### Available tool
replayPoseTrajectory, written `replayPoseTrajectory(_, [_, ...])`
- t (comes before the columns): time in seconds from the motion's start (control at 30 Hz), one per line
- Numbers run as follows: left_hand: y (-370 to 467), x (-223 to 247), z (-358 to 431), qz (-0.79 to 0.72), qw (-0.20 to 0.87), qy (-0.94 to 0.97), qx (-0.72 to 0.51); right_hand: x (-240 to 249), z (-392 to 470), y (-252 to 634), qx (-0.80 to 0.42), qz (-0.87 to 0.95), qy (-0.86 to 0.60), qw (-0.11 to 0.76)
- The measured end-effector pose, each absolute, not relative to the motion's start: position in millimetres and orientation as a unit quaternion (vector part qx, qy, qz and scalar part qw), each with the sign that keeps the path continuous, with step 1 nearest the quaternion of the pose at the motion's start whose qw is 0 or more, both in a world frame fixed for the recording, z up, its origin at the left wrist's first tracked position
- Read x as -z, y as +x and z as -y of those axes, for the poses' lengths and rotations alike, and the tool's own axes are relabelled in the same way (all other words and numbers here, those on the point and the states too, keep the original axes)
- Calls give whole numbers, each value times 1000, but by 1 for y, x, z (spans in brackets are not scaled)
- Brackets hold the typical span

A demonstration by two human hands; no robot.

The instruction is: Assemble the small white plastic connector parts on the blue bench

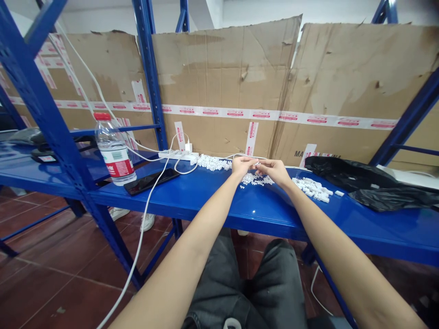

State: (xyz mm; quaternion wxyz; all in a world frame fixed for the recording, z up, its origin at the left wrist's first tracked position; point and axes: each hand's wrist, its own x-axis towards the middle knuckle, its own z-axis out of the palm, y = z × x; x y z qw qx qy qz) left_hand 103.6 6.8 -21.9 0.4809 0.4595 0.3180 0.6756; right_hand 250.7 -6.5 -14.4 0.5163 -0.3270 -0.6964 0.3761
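Observation:
My left hand (242, 165) and my right hand (275, 171) meet fingertip to fingertip above the blue shelf. Between their pinched fingers is a small white plastic piece (258, 164), too small to make out fully. Both hands are closed on it. Just below them lies a pile of tiny white parts (255, 179). To the left, behind my left hand, spreads a heap of white pieces (213, 162). On the right, beside my right forearm, is a pile of larger white blocks (312, 188).
A water bottle (115, 153) with a red cap and a black phone (151, 181) stand left, near a white power strip (179, 155) and trailing cable (146, 214). A black plastic bag (373, 183) lies right. Cardboard sheets (219, 77) wall the back; blue posts (149, 73) rise at left.

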Motion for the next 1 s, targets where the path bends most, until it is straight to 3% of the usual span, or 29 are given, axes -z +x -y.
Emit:
replayPoseTrajectory(0.33, [105,26,-12,-360,470,469,-655,13,10,249,-330,711,-359,506])
replayPoseTrajectory(0.67, [110,21,-10,-416,558,412,-589,18,6,250,-257,681,-491,479])
replayPoseTrajectory(1.0, [105,21,-3,-393,560,458,-567,19,4,254,-223,699,-488,472])
